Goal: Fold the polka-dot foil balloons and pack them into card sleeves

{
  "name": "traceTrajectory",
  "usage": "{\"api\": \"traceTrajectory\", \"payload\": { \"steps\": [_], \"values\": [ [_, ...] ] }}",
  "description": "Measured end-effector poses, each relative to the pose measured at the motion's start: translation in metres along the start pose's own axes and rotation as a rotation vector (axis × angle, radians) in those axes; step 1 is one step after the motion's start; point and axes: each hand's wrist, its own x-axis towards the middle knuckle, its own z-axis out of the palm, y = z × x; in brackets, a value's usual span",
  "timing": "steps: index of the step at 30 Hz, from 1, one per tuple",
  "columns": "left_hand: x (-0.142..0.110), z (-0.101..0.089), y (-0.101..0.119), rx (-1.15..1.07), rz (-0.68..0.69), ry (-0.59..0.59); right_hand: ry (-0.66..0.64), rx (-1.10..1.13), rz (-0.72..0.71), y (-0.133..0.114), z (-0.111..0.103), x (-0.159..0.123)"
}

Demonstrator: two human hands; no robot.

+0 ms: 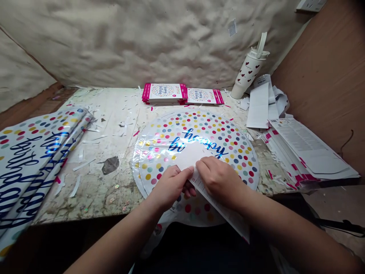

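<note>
Both hands meet over a flat round foil balloon (pixel 159 133) with coloured dots and blue lettering, which lies on the table with its near edge overhanging. My left hand (pixel 173 182) is closed, its thumb and fingers pinching the edge of a printed paper sleeve (pixel 219 209). Beside it, my right hand (pixel 219 179) is closed on the same sleeve, knuckles up. The sleeve slants from the fingers down toward the lap at the right; its upper end shows blank white above the hands. The fingertips of my right hand are partly hidden.
Stacked pink-and-white packages (pixel 168 93) stand at the back. A white tumbler with hearts (pixel 248 72) is behind folded paper (pixel 258 110) at right. Printed sleeves (pixel 310 148) pile at the right edge. Folded dotted balloons (pixel 37 163) hang over the left edge. Paper scraps (pixel 82 165) litter the table.
</note>
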Motion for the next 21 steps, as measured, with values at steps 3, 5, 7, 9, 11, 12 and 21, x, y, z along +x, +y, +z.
{"api": "traceTrajectory", "payload": {
  "steps": [3,5,7,9,11,12,21],
  "values": [
    [0.002,-0.015,-0.001,-0.056,-0.001,0.043,-0.025,0.131,0.088,0.028,-0.023,-0.019],
    [0.003,-0.033,-0.003,-0.122,0.008,0.158,-0.158,0.207,0.155,0.059,-0.046,-0.049],
    [0.002,-0.044,-0.006,-0.218,0.026,0.3,-0.277,0.115,0.165,0.083,-0.062,-0.079],
    [-0.002,-0.041,-0.008,-0.313,0.041,0.389,-0.074,-0.119,0.26,0.084,-0.062,-0.093],
    [-0.008,-0.025,-0.01,-0.357,0.075,0.358,0.005,-0.137,0.229,0.06,-0.048,-0.086],
    [-0.011,-0.016,-0.01,-0.337,0.116,0.286,0.017,-0.08,0.163,0.044,-0.038,-0.075],
    [-0.038,-0.057,-0.012,0.698,1.03,0.521,0.277,0.505,-0.041,0.035,-0.006,-0.026]
  ]
}}
